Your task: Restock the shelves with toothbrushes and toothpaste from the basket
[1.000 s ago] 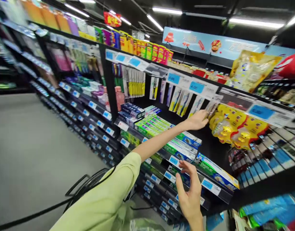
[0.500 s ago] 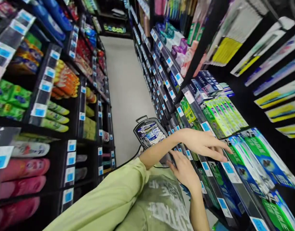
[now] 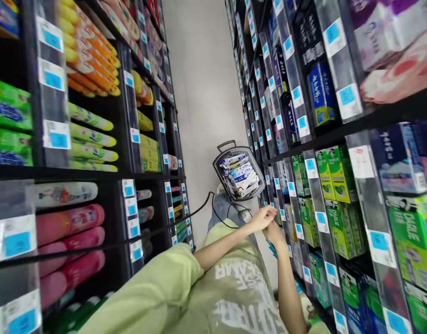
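Note:
My left hand is in front of my body, its fingers curled in, close to the right-hand shelves. Whatever it might hold is too small or hidden to make out. Just below and touching or overlapping it is my right hand, whose fingers are mostly covered by the left one. Beside the right wrist shows a teal patch; I cannot tell whether the hand holds it. Ahead of both hands a dark shopping basket stands on the floor, holding several toothpaste boxes, mostly blue and white.
Shelves with price tags line both sides of a narrow aisle with a grey floor. Green toothpaste boxes fill the right side; pink bottles and orange bottles lie on the left. A black cable crosses near my legs.
My left hand has drawn back from the toothpaste on the right shelf to my right hand. The view has turned down and left, showing more of the basket.

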`<state>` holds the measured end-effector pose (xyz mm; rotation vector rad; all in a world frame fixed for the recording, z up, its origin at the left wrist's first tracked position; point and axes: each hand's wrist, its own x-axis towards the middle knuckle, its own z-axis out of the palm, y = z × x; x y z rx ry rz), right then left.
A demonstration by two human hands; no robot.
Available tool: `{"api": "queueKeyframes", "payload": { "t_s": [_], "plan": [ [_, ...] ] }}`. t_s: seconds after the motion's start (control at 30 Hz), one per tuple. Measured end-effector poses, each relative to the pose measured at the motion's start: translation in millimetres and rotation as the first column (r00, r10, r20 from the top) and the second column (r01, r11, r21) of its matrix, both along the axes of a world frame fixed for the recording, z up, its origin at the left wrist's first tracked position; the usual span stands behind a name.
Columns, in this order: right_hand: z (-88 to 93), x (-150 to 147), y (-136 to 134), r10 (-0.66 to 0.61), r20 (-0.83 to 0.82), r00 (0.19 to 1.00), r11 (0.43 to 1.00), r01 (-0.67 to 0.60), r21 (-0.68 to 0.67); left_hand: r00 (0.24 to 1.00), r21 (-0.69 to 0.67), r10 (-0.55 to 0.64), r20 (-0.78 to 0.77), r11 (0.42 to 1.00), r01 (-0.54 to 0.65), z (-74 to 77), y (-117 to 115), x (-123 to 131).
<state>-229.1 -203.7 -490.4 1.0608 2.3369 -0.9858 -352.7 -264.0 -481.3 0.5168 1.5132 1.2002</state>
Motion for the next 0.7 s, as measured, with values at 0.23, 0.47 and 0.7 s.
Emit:
{"api": "queueKeyframes", "payload": {
  "t_s": [0.23,0.47,0.7],
  "plan": [
    [-61.6,-43.6,-4.3,-0.361,0.011,0.932,0.914,0.356,-0.194,0.988,-0.415,0.107,-0.115,0.898,-0.146,-127.6,-18.9,-90.5],
    [-86.3,-42.5,-67.4,-0.471,0.127,0.873,0.847,0.488,-0.210,0.997,-0.624,0.028,-0.078,0.778,-0.070,-222.6,-49.7,-151.4],
    [-102.9,-31.6,-110.0,-0.637,0.351,0.686,0.618,0.727,-0.299,0.999,-0.663,0.050,-0.004,0.747,-0.040,-321.7,-63.3,-159.2]
  ]
}}
